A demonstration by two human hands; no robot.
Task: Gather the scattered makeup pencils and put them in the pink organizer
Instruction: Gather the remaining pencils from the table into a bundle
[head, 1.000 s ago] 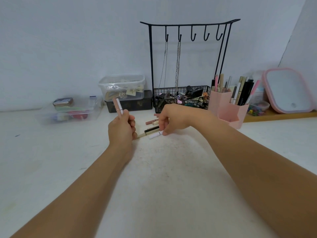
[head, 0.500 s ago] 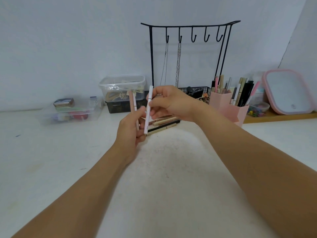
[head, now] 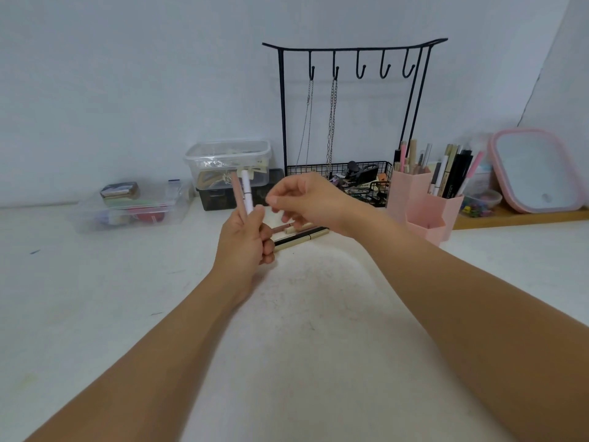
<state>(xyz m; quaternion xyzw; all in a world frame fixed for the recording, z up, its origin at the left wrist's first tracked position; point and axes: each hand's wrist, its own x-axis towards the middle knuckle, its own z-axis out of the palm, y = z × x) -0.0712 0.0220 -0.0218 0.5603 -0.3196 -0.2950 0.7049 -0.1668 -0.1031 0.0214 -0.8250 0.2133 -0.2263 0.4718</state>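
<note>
Pencils: two upright in left hand (head: 245, 240), pink pencil (head: 237, 194) and white pencil (head: 247, 193), gripped. Right hand (head: 307, 202) beside, fingers loose, empty. Loose pencils (head: 299, 237) on table beneath; organizer (head: 420, 208) right. Risk: bundle slips as more are added.

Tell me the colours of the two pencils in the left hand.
One pink pencil, one white pencil; head view.

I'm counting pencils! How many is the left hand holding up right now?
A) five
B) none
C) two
C: the left hand grips two pencils upright side by side, a pink pencil and a white pencil, while the right hand holds nothing.
</note>
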